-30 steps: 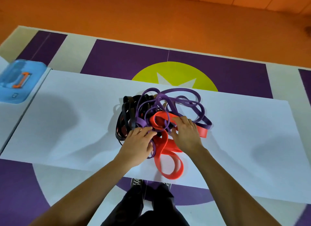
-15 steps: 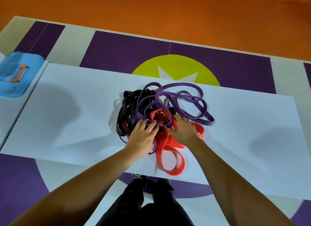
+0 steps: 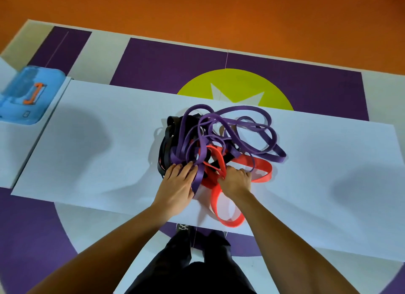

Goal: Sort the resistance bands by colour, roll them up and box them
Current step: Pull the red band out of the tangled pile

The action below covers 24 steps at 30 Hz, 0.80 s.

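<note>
Bands: all in one big tangle [image 3: 210, 144] around the middle of the white table [image 3: 98, 140], nothing sorted or rolled yet.
Purple bands [image 3: 278, 156]: narrowish loops piled on top, sprawling out to the right and the far side of the heap.
Black bands [image 3: 169, 127]: bunched on the left of the heap, mostly under the purple.
Red band [image 3: 262, 167]: a wide one. It pokes out on the right under the purple, and a long loop trails toward the table's front edge, between the two forearms.
Left hand [image 3: 178, 184]: palm down on the near-left of the heap with the fingers laid out pretty straight. The tips touch purple and black, and a purple strand runs right along its thumb side. It's not curled round anything as far as I can see.
Right hand [image 3: 235, 181]: knuckles up at the near-right of the heap, fingers curled in and hooked on the red band where it comes out of the knot.
Box: blue box [image 3: 28, 109] with an orange handle [image 3: 35, 94], a bit blurry. It's at far left on a second white surface butted against the table's left end, well apart from the heap.
Floor: purple and white mat with a yellow-green circle [image 3: 241, 81] behind the table, orange floor past that.
Down low: black trousers [image 3: 197, 271] and one laced shoe [image 3: 183, 227] showing just past the front edge.
</note>
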Each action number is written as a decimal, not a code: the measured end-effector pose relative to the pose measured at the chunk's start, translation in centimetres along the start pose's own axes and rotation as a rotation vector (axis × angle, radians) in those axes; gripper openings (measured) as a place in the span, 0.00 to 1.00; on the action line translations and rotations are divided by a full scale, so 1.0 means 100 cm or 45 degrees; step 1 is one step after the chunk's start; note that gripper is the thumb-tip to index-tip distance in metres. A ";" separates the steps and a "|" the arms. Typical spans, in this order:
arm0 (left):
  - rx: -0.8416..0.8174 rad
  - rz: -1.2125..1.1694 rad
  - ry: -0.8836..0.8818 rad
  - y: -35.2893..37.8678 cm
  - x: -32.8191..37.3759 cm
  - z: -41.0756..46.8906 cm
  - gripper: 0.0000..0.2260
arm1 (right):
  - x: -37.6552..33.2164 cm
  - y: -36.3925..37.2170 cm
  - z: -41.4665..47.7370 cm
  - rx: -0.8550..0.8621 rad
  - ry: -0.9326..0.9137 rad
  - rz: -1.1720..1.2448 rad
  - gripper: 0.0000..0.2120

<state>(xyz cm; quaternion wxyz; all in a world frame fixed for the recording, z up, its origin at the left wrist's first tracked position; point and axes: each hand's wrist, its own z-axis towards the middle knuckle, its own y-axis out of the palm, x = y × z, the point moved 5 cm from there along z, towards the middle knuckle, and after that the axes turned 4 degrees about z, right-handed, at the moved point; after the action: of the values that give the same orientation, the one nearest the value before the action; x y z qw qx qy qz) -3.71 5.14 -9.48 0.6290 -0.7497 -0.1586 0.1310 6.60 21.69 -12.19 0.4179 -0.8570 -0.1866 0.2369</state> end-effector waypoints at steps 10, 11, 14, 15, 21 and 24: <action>-0.046 0.011 -0.092 0.001 -0.002 0.004 0.29 | 0.096 -0.040 -0.038 0.256 0.325 0.270 0.21; -0.043 0.013 -0.098 0.002 -0.001 0.005 0.29 | 0.103 -0.040 -0.041 0.246 0.359 0.237 0.20; -0.013 0.022 -0.093 0.003 -0.001 0.006 0.29 | 0.110 -0.033 -0.045 0.233 0.334 0.165 0.18; -0.004 0.027 -0.087 0.004 -0.002 0.006 0.28 | 0.106 -0.031 -0.046 0.243 0.284 0.140 0.16; 0.005 0.072 -0.060 0.011 -0.003 0.001 0.21 | 0.074 -0.018 -0.034 0.202 0.115 0.280 0.20; -0.012 0.080 -0.055 0.014 -0.005 -0.002 0.18 | 0.075 -0.007 -0.027 0.070 0.205 0.441 0.31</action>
<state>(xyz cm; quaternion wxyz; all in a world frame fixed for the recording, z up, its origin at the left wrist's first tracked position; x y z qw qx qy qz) -3.96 4.50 -10.79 0.6175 -0.7542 -0.1491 0.1662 14.18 24.34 -12.05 0.4078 -0.8806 0.0043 0.2412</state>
